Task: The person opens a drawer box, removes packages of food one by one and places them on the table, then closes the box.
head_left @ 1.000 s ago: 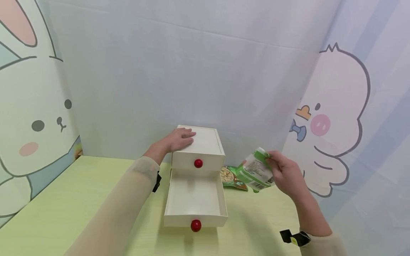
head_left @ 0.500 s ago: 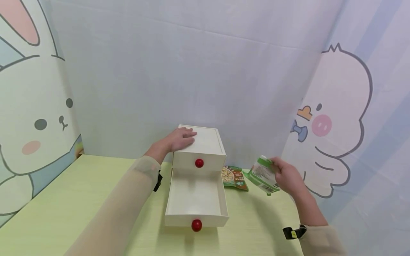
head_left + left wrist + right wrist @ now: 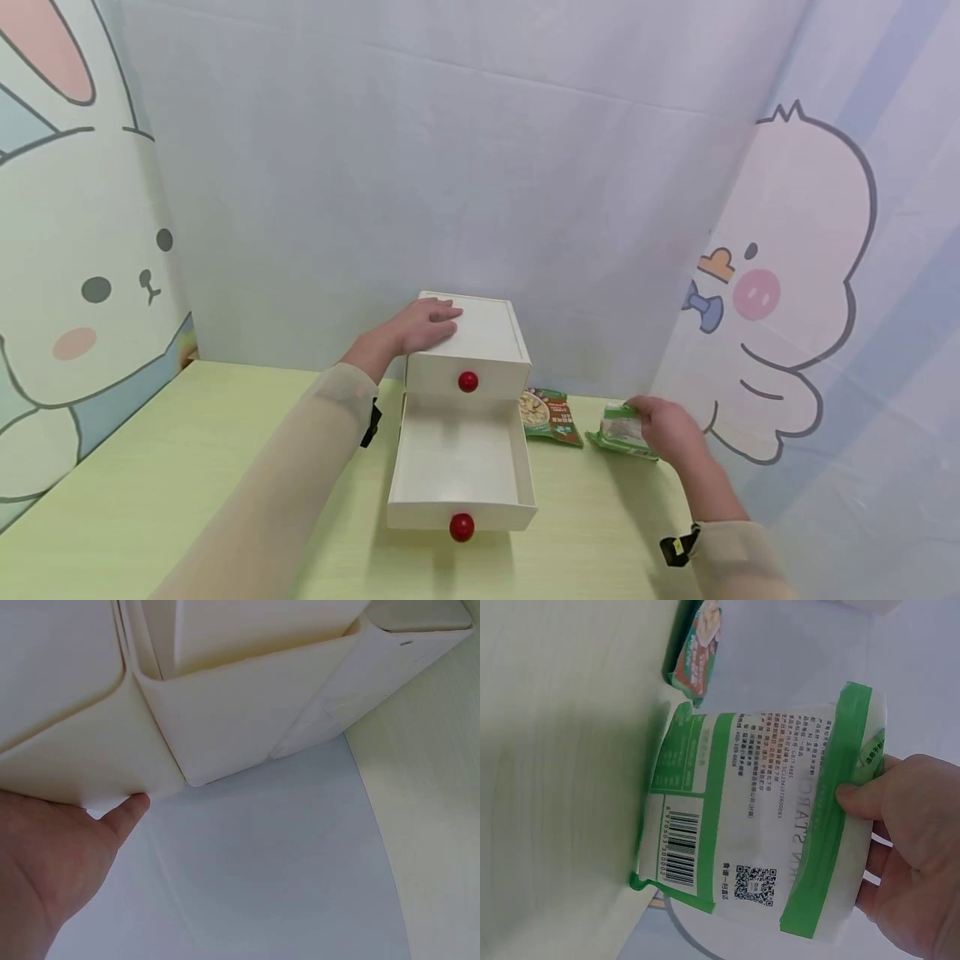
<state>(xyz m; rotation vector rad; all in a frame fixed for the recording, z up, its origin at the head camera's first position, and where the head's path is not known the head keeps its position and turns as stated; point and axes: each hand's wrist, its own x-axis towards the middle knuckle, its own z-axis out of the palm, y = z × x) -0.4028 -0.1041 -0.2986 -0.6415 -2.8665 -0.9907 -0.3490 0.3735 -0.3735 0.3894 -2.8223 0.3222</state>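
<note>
A small white two-drawer cabinet [image 3: 483, 329] with red knobs stands at the back of the table. Its lower drawer [image 3: 457, 467] is pulled out and bare inside; the upper one is closed. My left hand [image 3: 420, 325] lies on the cabinet's top, fingers stretched across it; the left wrist view shows the thumb along the cabinet's edge. My right hand [image 3: 671, 429] pinches the top edge of a green and white food pouch [image 3: 757, 810], thumb in front. The pouch's lower end meets the table to the right of the cabinet. Printed text and a barcode face the right wrist camera.
A green and brown food packet [image 3: 551, 415] lies beside the cabinet, between it and the pouch. Grey cloth [image 3: 480, 167] hangs behind the light green table [image 3: 247, 433]. Cartoon-printed cloth [image 3: 795, 275] borders both sides.
My right hand has lowered the pouch and moved it rightward, away from the packet, down to the table. My left hand has stayed on the cabinet.
</note>
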